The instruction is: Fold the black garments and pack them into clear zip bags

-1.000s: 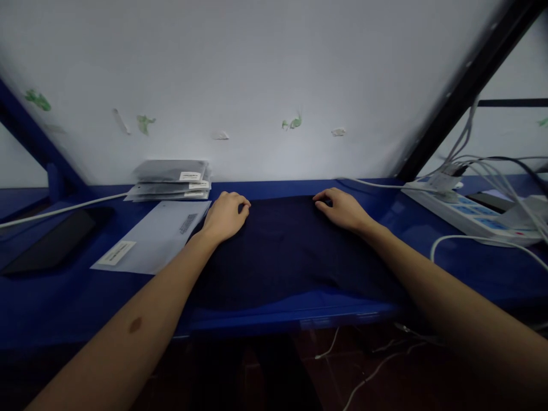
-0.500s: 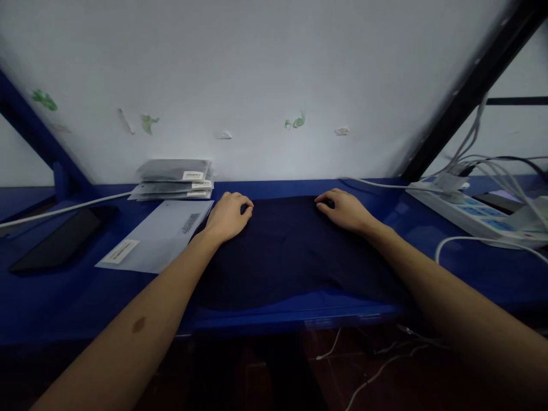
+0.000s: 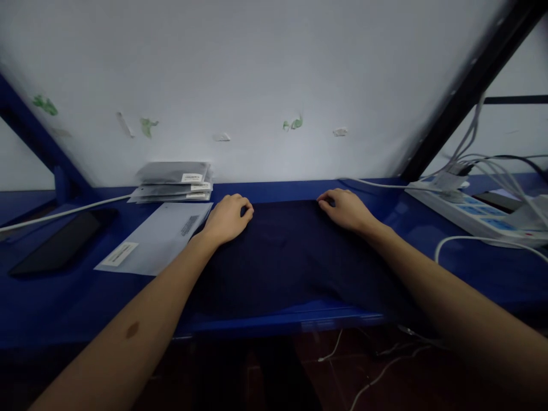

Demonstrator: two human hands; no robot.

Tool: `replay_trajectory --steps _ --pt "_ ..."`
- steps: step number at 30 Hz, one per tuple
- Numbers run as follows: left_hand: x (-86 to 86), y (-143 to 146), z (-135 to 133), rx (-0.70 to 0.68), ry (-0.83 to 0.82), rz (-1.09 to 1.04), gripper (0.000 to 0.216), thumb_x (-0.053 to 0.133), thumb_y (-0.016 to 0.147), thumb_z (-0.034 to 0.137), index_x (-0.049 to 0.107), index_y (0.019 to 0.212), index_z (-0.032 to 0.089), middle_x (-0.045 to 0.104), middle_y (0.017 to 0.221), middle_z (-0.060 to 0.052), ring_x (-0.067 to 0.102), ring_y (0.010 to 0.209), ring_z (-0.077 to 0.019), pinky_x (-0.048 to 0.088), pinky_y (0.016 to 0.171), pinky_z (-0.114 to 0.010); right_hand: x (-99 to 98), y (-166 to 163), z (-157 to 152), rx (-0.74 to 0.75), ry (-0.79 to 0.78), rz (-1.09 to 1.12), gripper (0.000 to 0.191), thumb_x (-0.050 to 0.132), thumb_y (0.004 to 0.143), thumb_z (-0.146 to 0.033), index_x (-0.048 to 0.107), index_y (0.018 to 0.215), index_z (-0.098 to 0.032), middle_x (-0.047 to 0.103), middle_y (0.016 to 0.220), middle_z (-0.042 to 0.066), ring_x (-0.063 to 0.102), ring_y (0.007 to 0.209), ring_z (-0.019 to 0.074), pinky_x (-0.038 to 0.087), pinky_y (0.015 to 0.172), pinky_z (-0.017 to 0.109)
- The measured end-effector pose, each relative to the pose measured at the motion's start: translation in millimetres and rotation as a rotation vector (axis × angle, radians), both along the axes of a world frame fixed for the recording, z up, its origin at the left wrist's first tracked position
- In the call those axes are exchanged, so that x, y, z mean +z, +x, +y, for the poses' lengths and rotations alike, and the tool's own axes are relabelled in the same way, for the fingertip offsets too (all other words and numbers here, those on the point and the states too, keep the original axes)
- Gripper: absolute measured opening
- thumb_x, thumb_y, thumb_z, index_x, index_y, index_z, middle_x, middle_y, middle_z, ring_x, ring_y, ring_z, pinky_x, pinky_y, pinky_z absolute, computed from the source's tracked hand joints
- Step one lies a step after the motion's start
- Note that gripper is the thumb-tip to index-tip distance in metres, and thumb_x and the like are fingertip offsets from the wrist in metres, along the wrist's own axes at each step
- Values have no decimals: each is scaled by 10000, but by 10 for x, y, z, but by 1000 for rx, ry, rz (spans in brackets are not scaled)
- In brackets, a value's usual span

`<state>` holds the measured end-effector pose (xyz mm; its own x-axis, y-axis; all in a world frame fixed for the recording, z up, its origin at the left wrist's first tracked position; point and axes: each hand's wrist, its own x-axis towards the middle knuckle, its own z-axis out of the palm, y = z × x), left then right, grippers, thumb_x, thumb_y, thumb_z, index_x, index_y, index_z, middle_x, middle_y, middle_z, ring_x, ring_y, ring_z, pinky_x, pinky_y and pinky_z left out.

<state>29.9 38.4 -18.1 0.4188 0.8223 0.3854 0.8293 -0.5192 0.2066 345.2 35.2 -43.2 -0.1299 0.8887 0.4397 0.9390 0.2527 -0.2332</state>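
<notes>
A dark navy cloth [image 3: 286, 257] lies spread on the blue table [image 3: 64, 302] in front of me. My left hand [image 3: 226, 218] rests at its far left corner with the fingers curled and pinched on the cloth's edge. My right hand [image 3: 346, 210] is at the far right corner, fingers bent down onto the far edge of the cloth. Both forearms reach over the cloth from the near side.
A flat clear bag with labels [image 3: 156, 237] lies left of the cloth, and a stack of packed bags [image 3: 173, 181] sits behind it by the white wall. A dark flat device [image 3: 62, 242] lies far left. A power strip [image 3: 475, 214] with several cables is at right.
Both hands have stayed on the cloth's far edge and drawn it a little toward me. The view shifted slightly.
</notes>
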Motion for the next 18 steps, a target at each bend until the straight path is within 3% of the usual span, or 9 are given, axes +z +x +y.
replay_trajectory --steps 11,18 --pt "65 8 -60 15 0 13 195 540 905 255 725 880 197 697 980 -74 649 898 -236 511 864 -382 1 -6 5 -28 -21 -29 315 427 945 -221 735 1000 -182 757 1048 97 670 994 241 425 1017 398" --pt "70 7 -80 -5 -12 9 252 504 936 278 743 908 201 722 1059 -76 641 992 -242 485 949 -398 -13 9 23 -60 -14 -20 312 441 936 -225 741 1000 -173 753 1052 112 664 999 256 427 990 398"
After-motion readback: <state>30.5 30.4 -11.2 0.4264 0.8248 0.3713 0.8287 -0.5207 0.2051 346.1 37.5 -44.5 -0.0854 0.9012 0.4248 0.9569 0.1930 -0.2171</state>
